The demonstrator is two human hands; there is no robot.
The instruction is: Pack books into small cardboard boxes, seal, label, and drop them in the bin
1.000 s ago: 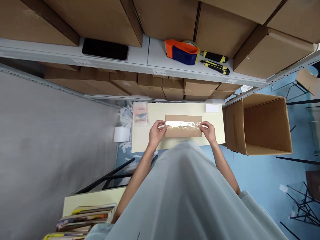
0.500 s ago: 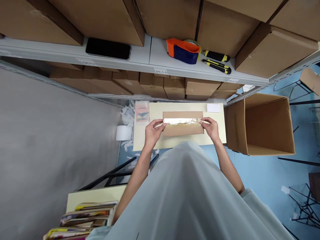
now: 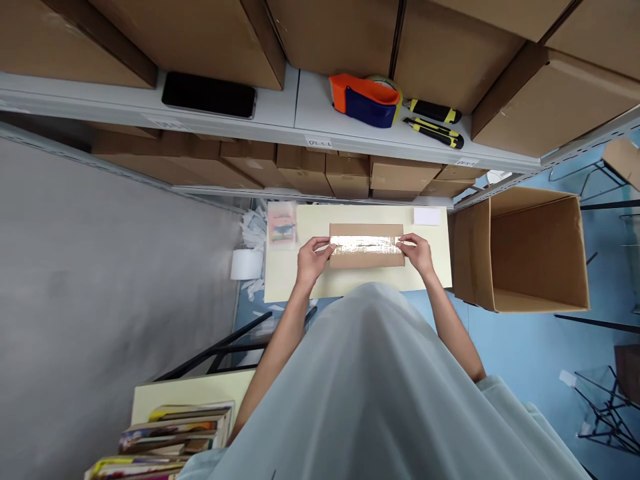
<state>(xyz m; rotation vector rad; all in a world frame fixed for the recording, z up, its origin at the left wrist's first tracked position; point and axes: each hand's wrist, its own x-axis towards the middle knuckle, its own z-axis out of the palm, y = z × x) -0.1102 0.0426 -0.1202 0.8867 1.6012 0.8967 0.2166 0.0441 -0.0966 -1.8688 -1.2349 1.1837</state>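
A flat brown cardboard box (image 3: 367,260) with a band of shiny clear tape (image 3: 365,245) along its middle is between my hands over the cream table (image 3: 300,283). My left hand (image 3: 313,259) pinches its left end, thumb and fingers at the end of the tape. At the right end, my right hand (image 3: 418,252) grips the box in the same way, its fingertips on the tape's other end. Whether the box rests fully on the table or is slightly lifted, I cannot tell.
On the shelf (image 3: 313,107) above lie a phone (image 3: 209,95), an orange and blue tape dispenser (image 3: 367,100) and two yellow-black box cutters (image 3: 434,123). A large open carton (image 3: 473,253) stands right of the table. Books (image 3: 175,433) sit at lower left; a white roll (image 3: 247,265) is beside the table.
The box looks slightly smaller and tilted differently, and the glare on its tape has spread. My hands have come a little closer together, still gripping both ends.
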